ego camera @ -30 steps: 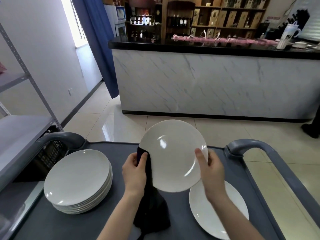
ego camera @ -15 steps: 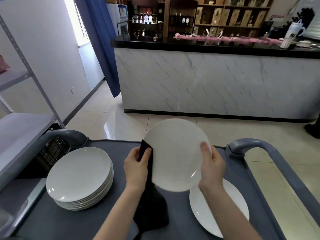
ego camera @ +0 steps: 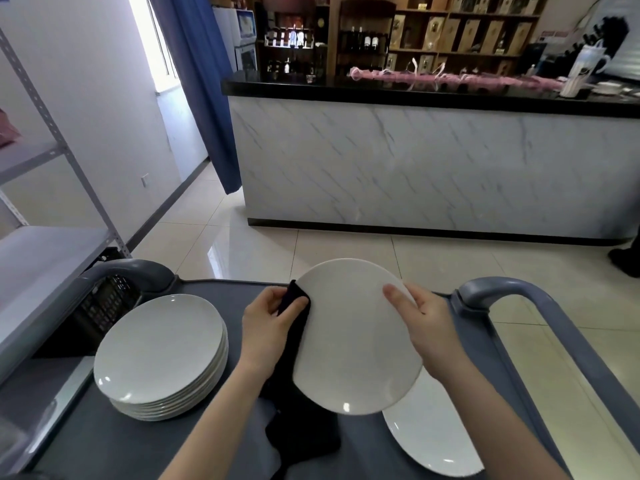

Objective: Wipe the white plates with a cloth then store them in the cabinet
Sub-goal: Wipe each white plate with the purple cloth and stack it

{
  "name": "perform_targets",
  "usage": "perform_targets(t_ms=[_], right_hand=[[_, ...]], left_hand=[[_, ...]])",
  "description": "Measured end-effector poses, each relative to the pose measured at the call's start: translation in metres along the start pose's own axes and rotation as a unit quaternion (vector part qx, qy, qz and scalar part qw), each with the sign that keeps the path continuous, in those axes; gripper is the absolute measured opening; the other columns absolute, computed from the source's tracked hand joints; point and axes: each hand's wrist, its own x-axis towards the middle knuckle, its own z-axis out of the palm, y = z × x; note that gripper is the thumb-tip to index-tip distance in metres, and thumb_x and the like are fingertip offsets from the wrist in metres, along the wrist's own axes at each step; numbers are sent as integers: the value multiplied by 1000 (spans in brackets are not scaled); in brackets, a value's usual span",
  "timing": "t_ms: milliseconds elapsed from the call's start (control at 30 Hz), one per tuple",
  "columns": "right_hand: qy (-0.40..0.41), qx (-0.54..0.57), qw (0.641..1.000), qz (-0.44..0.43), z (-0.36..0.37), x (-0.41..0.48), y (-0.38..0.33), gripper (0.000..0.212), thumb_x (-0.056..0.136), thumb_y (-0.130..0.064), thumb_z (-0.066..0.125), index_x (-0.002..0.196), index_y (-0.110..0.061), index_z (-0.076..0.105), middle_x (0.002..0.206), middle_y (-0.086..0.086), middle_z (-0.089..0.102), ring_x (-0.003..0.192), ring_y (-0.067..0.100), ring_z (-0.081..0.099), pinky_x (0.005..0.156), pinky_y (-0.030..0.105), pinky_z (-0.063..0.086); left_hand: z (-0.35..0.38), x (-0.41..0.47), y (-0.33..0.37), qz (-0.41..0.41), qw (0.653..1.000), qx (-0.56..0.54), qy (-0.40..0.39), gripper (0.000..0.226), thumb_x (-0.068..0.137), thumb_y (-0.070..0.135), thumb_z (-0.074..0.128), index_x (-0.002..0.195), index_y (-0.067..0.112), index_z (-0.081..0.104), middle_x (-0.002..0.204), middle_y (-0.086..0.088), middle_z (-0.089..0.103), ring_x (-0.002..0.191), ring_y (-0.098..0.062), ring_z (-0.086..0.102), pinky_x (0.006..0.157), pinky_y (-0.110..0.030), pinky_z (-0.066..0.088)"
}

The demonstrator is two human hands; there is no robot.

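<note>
Grey cart (ego camera: 104,445), white plate (ego camera: 353,341), black cloth (ego camera: 301,438).

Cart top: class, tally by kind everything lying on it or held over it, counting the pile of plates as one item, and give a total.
Stack of white plates: 1
Single white plates: 2 (held plate, flat plate)
Black cloth: 1
Total: 4

Grey cart (ego camera: 114,441) on tiled floor (ego camera: 450,258). Marble-front counter (ego camera: 415,168) ahead, pink bundle (ego camera: 450,77) lying on its black top. Blue curtain (ego camera: 204,81) left of it, metal rack (ego camera: 41,258) far left, wooden shelves (ego camera: 450,29) behind.
</note>
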Motion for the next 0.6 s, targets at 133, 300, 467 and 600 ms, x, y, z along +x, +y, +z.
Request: perform_targets(t_ms=[133,300,467,600], right_hand=[[87,43,995,12,14,-4,7,20,97,-25,62,80,-21,73,67,-8,68,59,4,58,54,18,48],[322,136,934,68,69,-17,18,20,101,-35,52,88,-31,66,79,-13,71,75,5,67,68,27,52],[209,77,974,42,54,-13,21,3,99,-31,57,96,-30,56,86,-21,71,77,-2,67,67,23,50],[72,46,994,71,10,6,15,15,89,-37,71,99,-33,60,83,-4,76,72,14,71,62,34,56]], left_hand=[[8,-14,-11,-49,995,-41,81,6,85,28,74,89,27,69,83,9,74,81,-9,68,72,-24,51],[46,-42,-9,-132,962,-146,187,7,93,26,65,90,24,59,90,2,69,83,-12,64,76,-31,48],[31,-28,-7,-128,959,-191,165,6,94,18,65,90,17,62,88,-3,72,78,-12,66,71,-25,50],[2,-13,-9,-60,985,-127,103,2,93,22,66,91,22,68,82,5,75,79,-11,70,73,-28,52]])
